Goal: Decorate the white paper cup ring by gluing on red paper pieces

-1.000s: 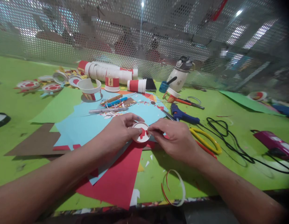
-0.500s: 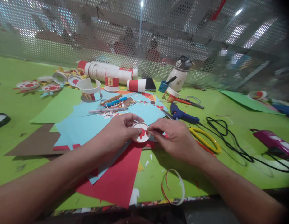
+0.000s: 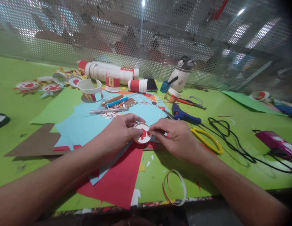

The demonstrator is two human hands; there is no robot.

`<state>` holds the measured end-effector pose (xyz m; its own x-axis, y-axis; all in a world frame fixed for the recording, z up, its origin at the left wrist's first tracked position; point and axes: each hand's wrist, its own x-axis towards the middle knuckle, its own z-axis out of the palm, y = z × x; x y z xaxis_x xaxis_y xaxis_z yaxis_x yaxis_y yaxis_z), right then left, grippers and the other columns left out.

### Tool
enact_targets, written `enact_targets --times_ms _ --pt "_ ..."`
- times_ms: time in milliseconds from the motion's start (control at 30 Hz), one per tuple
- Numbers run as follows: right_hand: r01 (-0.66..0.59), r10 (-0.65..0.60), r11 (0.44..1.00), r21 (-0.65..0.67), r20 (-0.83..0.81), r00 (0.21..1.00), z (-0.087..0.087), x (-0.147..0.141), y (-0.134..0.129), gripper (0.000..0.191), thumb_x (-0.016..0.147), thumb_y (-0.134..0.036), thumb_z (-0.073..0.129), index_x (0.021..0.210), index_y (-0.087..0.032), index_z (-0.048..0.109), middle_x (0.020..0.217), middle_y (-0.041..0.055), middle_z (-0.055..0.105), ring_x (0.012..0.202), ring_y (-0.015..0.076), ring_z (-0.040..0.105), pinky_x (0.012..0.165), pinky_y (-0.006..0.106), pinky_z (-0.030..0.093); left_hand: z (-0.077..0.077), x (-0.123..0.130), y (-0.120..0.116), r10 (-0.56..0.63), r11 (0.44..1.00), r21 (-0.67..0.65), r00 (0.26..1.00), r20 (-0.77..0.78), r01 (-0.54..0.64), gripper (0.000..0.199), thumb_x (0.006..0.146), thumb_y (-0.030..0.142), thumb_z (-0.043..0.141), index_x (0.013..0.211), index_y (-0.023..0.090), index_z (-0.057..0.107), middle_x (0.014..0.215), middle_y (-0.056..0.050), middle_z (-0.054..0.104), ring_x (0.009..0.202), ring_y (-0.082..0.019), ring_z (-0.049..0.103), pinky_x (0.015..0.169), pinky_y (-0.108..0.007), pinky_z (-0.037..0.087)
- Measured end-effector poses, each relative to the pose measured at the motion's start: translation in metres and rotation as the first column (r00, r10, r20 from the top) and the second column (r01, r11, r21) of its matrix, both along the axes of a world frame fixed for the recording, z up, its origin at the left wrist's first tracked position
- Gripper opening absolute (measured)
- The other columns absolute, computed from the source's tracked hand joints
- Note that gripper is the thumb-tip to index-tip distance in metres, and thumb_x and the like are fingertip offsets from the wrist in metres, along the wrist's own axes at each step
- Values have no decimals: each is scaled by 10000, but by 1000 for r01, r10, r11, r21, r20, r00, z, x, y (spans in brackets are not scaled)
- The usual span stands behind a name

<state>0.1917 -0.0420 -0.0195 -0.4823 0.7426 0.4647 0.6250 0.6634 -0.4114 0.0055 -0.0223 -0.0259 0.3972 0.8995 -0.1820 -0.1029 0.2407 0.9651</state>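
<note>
Head view: left hand [image 3: 123, 129] grips white disc [image 3: 142, 126] from left; right hand [image 3: 176, 135] pinches red piece [image 3: 147, 133] at right rim.

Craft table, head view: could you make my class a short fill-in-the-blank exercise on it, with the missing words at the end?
1. The ____ of the left hand rests on the face of the white disc.
2. The glue gun is dark ____.
3. The cup next to the black phone lies on its ____.
4. The large sheet reaching the table's near edge is ____.

Missing words: thumb; blue; side; red.
</note>
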Motion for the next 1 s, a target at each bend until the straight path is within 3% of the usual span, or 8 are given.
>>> enact_targets --times_ms 567,700,1000 --pt "10 -18 996 -94 -85 996 3 0 0 94 838 -94 632 810 -140 710 754 24 723 661 112 621 627 232 459 3 0 -1 -3 1000 9 999 -37 3 276 646 81 683 901 142 599 802 -42 687 681 -148 620 636 -275 464" --pt "47 -54 996 -79 -93 994 4 1 0 98 837 -104 631 802 -160 703 756 16 722 654 114 617 616 236 458 1 0 0 -10 1000 14 999 -39 10 275 645 80 683 902 146 611 799 -47 692 677 -149 620 632 -273 455" --pt "-3 2 1000 -29 -17 1000 -1 -1 1 110 849 -88 603 823 -136 699 770 40 719 691 128 626 652 251 456 2 -1 -2 4 1000 -12 999 -36 -5 288 646 73 688 914 144 610 840 -47 689 716 -165 641 669 -293 477"
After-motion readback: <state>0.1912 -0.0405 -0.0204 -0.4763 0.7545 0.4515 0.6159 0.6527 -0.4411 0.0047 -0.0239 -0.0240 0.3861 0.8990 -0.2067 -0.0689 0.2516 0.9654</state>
